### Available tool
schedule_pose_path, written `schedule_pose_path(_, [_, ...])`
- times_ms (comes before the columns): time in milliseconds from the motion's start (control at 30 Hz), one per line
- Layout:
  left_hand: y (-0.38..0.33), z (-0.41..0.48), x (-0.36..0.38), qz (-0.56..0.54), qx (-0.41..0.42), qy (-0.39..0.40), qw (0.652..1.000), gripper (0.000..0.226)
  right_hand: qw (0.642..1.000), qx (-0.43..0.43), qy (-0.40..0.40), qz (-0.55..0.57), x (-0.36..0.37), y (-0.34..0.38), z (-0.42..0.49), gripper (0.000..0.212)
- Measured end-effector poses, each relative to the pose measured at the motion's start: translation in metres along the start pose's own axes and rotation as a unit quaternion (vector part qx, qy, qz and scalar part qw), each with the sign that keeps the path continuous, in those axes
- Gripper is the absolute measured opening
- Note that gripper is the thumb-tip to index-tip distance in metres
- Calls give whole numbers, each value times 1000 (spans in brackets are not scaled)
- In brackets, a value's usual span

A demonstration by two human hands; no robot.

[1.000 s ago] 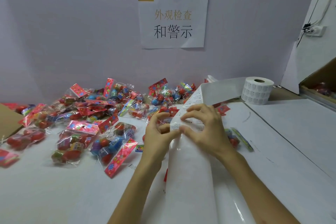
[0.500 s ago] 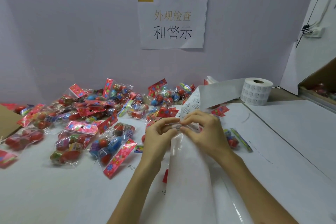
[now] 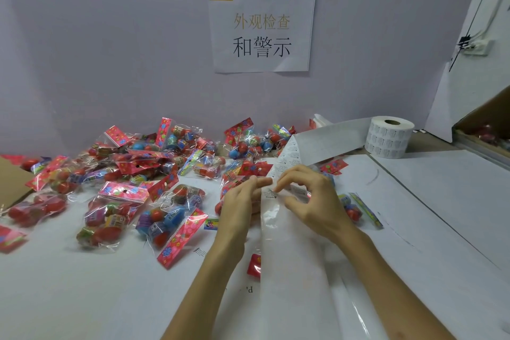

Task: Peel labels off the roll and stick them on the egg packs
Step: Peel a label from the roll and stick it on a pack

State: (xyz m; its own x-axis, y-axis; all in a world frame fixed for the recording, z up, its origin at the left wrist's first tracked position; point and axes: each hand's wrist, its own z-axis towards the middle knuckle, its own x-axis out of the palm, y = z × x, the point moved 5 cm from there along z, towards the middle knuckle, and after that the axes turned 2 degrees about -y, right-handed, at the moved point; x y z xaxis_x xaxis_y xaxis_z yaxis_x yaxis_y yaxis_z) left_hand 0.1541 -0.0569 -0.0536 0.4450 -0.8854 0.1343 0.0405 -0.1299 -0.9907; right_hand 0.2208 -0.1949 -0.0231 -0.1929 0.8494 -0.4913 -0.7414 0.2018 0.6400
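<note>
A white label roll (image 3: 389, 136) stands at the back right of the table. Its strip (image 3: 328, 139) runs left, then bends down toward me as bare glossy backing (image 3: 287, 257). My left hand (image 3: 240, 201) pinches the strip's left edge between thumb and fingers. My right hand (image 3: 311, 199) pinches a printed label (image 3: 271, 194) at the spot where the labels end. Several clear egg packs (image 3: 171, 215) with red flowered headers and coloured eggs lie heaped to the left and behind my hands.
A paper sign (image 3: 260, 30) hangs on the wall behind. A cardboard box (image 3: 488, 130) stands at the far right, a brown cardboard piece (image 3: 11, 182) at the far left. One pack (image 3: 356, 208) lies right of my right hand.
The strip has been drawn toward me, so the printed labels now end at my fingertips. My right fingers went from lying over the strip to pinching one label.
</note>
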Motion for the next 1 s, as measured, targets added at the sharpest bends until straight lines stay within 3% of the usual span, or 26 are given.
schedule_pose_path(300, [3,3,1,-13,-18,7,1000,48,987,35,14,154,-4,-3,2,20])
schedule_pose_path(400, [1,0,5,8,-15,35,999,56,954,70,-13,292,-13,-4,6,28])
schedule_pose_path(500, [1,-6,15,88,8,113,990,66,909,118,-29,399,-19,-9,7,36])
schedule_pose_path(600, [-2,-8,18,129,58,109,984,52,873,152,-5,464,-21,-11,8,38])
schedule_pose_path(800, [-11,0,-1,-11,96,22,995,21,884,177,63,428,-8,-10,4,39])
schedule_pose_path(1000, [-14,-4,-6,-8,128,-29,991,7,907,173,88,373,0,-7,2,35])
